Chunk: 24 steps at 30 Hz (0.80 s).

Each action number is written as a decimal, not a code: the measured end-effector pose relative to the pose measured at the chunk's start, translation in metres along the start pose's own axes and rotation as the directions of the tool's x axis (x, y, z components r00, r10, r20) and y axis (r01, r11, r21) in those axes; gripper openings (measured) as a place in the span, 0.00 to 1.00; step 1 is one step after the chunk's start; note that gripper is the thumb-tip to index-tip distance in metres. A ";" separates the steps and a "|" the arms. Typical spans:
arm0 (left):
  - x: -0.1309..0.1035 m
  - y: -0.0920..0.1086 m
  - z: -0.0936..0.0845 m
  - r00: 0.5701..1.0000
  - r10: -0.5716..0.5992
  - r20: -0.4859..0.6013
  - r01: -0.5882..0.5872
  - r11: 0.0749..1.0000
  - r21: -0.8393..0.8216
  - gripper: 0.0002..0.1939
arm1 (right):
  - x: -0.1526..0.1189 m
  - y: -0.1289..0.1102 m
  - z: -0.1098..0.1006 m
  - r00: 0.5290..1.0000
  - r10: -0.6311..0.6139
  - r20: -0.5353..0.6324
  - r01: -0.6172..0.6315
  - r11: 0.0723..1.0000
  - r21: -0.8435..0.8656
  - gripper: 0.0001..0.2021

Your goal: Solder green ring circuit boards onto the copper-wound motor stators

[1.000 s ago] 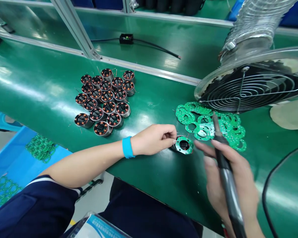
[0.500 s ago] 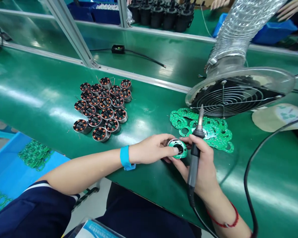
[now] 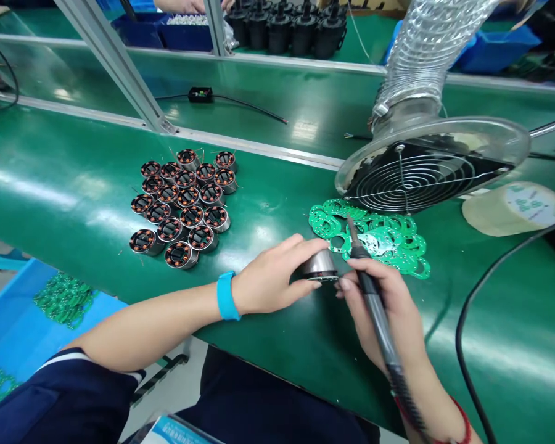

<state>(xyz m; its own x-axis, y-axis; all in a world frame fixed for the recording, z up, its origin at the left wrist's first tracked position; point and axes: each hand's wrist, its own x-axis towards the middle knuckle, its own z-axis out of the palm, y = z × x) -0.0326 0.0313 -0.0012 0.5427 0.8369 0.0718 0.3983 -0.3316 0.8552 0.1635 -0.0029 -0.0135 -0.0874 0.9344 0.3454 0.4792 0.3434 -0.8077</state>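
My left hand (image 3: 280, 274), with a blue band at the wrist, grips a silver metal ring part (image 3: 320, 265) by its side; its board-covered face points down and toward me. My right hand (image 3: 383, 296) holds a black soldering iron (image 3: 374, 308), its tip pointing up and away over the boards. The thumb and fingertips of that hand meet near the right edge of the ring part. Green ring-shaped circuit boards (image 3: 398, 253) lie in a heap just beyond my hands. To the left stand several copper-wound stators (image 3: 192, 216) in a cluster.
A fume extractor hood (image 3: 411, 179) hangs above the boards. At the right are a round tape-like roll (image 3: 513, 209) and a black cable (image 3: 460, 327). A metal post (image 3: 120, 68) rises behind the stators. A blue bin (image 3: 9, 308) sits at the lower left. Another person's hands (image 3: 189, 6) show at the top.
My left hand has turned the ring part over, so its green face no longer faces up. My right hand has shifted slightly right, and the iron leans more to the left. The view has shifted a little.
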 end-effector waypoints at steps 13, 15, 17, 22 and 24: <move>0.004 0.007 0.002 0.896 -0.341 0.285 0.444 0.655 -0.611 0.21 | -0.006 0.001 -0.001 0.997 0.038 -0.066 -0.024 0.979 0.204 0.20; 0.006 0.007 -0.001 0.862 -0.333 0.382 0.506 0.601 -0.619 0.16 | -0.005 0.000 -0.002 0.996 -0.034 -0.078 0.049 0.978 0.201 0.23; 0.008 0.007 -0.004 0.837 -0.322 0.443 0.543 0.595 -0.593 0.13 | -0.003 -0.001 -0.004 0.994 -0.103 -0.045 0.108 0.986 0.128 0.23; 0.005 0.007 -0.004 0.887 -0.299 0.352 0.428 0.818 -0.383 0.17 | 0.002 -0.003 -0.007 0.963 -0.265 0.047 0.268 0.960 -0.083 0.18; 0.003 0.007 -0.003 0.974 -0.172 0.149 0.188 0.977 -0.104 0.19 | 0.002 -0.004 -0.006 0.970 -0.231 0.071 0.238 0.964 -0.115 0.15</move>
<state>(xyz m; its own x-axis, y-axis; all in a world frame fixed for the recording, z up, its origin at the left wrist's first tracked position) -0.0304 0.0323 0.0059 0.5703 0.8069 -0.1537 0.4140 -0.1207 0.9023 0.1671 -0.0029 -0.0069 -0.2576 0.8339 0.4882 0.5414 0.5430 -0.6419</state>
